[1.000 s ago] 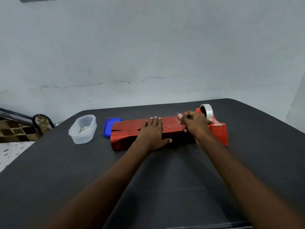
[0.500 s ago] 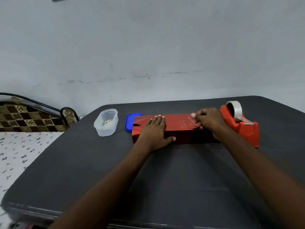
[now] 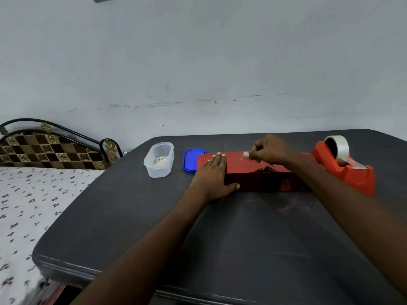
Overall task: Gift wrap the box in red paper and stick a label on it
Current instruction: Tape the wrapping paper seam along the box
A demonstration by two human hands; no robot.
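1. The long box (image 3: 253, 172) in shiny red paper lies near the far edge of the dark table (image 3: 242, 238).
2. The left hand (image 3: 214, 176) lies flat on the box's left end, fingers straight, thumb down the front side.
3. The right hand (image 3: 272, 150) is over the top of the box, fingers curled, pinching a small clear piece of tape (image 3: 245, 156).
4. A red tape holder (image 3: 345, 170) sits just right of the box.
5. A blue lid (image 3: 191, 160) and a clear tub (image 3: 159, 159) sit to the left.
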